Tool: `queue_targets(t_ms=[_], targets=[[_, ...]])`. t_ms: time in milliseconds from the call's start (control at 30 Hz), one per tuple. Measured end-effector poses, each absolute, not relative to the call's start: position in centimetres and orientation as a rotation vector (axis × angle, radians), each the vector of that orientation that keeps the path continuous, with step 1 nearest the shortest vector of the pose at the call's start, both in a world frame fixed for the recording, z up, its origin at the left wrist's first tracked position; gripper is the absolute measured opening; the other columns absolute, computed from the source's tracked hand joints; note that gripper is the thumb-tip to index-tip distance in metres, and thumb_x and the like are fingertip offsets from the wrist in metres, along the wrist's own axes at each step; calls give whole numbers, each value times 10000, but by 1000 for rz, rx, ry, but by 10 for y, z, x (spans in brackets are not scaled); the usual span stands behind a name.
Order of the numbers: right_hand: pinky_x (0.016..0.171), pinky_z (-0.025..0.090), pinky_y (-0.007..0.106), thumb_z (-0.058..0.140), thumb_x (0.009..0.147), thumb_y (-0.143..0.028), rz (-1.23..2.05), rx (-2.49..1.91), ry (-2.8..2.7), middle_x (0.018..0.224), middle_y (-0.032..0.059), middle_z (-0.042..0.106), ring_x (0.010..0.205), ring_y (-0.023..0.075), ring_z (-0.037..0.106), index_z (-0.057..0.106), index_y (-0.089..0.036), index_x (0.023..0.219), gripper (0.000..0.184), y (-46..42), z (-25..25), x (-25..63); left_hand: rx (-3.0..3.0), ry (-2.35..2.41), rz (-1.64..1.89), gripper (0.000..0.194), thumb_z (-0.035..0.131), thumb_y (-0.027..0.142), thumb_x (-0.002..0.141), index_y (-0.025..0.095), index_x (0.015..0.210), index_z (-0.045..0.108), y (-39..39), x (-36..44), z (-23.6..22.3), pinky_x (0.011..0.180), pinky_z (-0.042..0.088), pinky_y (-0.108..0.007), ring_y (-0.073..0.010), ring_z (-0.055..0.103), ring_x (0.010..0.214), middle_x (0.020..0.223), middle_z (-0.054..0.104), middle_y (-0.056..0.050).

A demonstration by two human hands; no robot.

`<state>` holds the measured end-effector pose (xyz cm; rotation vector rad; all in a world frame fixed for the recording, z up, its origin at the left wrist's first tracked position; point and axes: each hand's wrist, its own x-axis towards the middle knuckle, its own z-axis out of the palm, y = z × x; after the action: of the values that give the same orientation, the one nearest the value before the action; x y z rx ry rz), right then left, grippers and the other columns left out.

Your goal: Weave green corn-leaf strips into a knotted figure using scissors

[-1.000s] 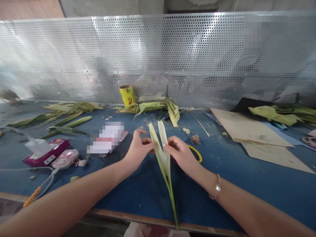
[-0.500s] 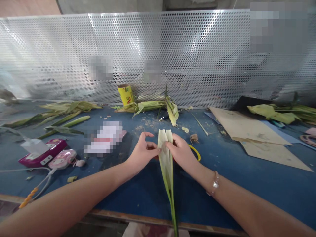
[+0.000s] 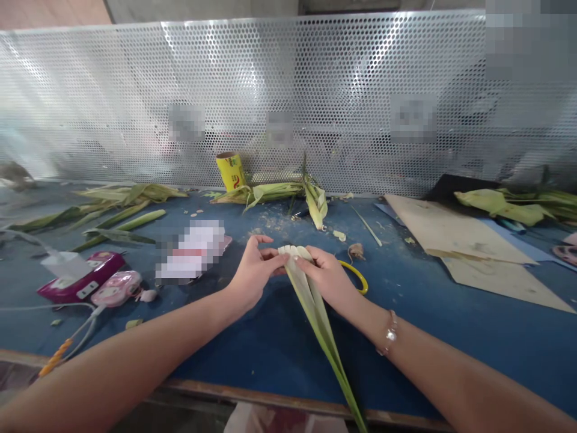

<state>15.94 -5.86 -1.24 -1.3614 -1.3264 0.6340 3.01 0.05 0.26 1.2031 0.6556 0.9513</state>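
Note:
Between my two hands is a pale green corn husk (image 3: 311,300), its wide whitish end up at my fingers and its narrow green tail slanting down to the right past the table's front edge. My left hand (image 3: 259,267) pinches the left side of the wide end between thumb and fingers. On the other side my right hand (image 3: 327,273) grips it, thumb lying on top and fingers behind, partly hidden. The top edge of the husk is folded or curled over. A yellow ring-shaped handle (image 3: 358,278) shows behind my right wrist; the rest of it is hidden.
Several husks (image 3: 130,195) lie at the left, with more husks (image 3: 279,193) beside a yellow tube (image 3: 230,171) at the back. A purple power strip (image 3: 85,279), pink case (image 3: 116,288) and blurred phone-like item (image 3: 192,252) sit left. Cardboard (image 3: 460,231) lies right; a perforated metal screen (image 3: 315,78) stands behind.
The husk's wide end has tipped left and its top edge has curled over, while its tail has swung to the right. Both hands keep hold of it.

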Motion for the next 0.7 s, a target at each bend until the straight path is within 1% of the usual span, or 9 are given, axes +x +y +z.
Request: queue_targets(t_ms=[100,267,533,700], targets=[[541,315,243,499,781,-302,624,-1349,-1320,593,-45,404,577,117,376,431,-194,605,217,-60,-12,159,1115,653,937,411,684,107,622,205,878,378,-1,30,4,599,486,-233,-104,597,584,602,573,56],[549,310,245,493,792,-315,639,-1333,-1324,591,-46,374,579,118,357,462,-194,646,192,-61,-11,157,1008,688,918,365,627,42,637,203,841,370,-6,30,8,568,476,-212,-96,585,539,582,544,58],[538,313,242,500,796,-313,523,-1360,-1350,587,-43,387,574,118,374,468,-196,643,195,-64,-12,156,966,717,964,352,615,30,652,201,830,365,-5,30,7,576,480,-191,-85,584,553,590,563,43],[562,350,240,517,787,-315,535,-1339,-1369,626,-33,454,598,120,430,514,-191,721,140,-64,-14,156,980,721,997,339,612,32,662,195,831,366,-3,30,6,573,485,-185,-80,580,560,589,559,44]])
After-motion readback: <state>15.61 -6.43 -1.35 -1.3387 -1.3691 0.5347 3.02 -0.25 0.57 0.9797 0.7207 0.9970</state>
